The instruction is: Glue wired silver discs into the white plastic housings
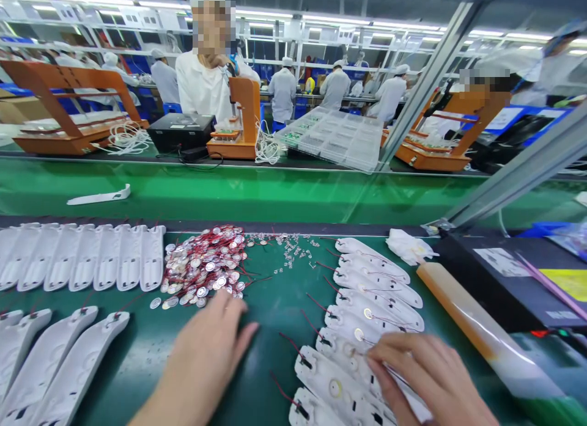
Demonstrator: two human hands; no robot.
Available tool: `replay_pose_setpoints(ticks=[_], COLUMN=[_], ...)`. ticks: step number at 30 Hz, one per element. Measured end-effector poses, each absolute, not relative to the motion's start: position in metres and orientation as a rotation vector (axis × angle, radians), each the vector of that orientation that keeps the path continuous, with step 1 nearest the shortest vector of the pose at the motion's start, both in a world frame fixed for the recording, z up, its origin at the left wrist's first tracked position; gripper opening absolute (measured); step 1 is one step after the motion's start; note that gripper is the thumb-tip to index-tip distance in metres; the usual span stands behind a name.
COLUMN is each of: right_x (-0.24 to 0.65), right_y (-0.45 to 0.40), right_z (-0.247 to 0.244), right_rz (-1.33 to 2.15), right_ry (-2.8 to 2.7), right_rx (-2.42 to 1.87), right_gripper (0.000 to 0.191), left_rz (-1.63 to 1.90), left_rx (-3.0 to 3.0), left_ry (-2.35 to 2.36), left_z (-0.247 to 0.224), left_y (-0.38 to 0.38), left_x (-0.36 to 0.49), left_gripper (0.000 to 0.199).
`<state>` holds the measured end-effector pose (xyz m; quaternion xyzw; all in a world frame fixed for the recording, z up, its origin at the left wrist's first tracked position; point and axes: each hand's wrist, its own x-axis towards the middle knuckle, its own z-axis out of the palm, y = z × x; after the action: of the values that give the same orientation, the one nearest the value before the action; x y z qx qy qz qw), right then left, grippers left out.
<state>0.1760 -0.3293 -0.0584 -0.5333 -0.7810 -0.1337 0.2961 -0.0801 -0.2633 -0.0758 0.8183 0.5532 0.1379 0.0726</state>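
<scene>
My left hand [208,340] is at the near edge of a heap of small round metal discs with red wires [206,264]. Its thumb stands apart from the fingers, and the fingertips reach the nearest discs. My right hand [422,374] is over a row of white plastic shells [353,346] on the right. Its thumb and fingers are pinched together; a slim, pale thing shows under them, its kind unclear. Round discs sit inside several of these shells, and red wires stick out from their left ends.
More white shells [94,258] stand in a row at the left, with longer curved shells [77,365] before them. Small clear pieces [293,252] lie scattered behind. A black box [495,279] and a rolled sheet [486,328] border the right. Beyond the green divider [275,190], co-workers are around orange fixtures [247,120].
</scene>
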Motion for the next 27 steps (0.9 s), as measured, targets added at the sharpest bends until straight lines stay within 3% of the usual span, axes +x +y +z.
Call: replay_pose_setpoints(ticks=[2,13,21,27], right_x=[0.192,0.185,0.186,0.177], right_y=[-0.331,-0.342,-0.345,-0.343], right_z=[-0.059,-0.086,-0.093,-0.093], right_rz=[-0.400,-0.341,-0.312,-0.244], right_ry=[-1.982,-2.103,-2.086,-1.922], right_rx=[-1.531,-1.693,-1.729,-1.666], right_gripper=[0.014,0.008,0.009,0.030], left_rz=[0.291,0.346,0.746,0.861], left_rx=[2.531,2.248,2.525,2.677], left_ry=[1.866,1.758,1.498,1.415], left_z=[-0.082,-0.083,-0.082,-0.072], left_y=[-0.252,-0.246,-0.237,-0.237], left_x=[-0.098,-0.104,-0.108,-0.107], left_gripper=[0.024,0.024,0.026,0.031])
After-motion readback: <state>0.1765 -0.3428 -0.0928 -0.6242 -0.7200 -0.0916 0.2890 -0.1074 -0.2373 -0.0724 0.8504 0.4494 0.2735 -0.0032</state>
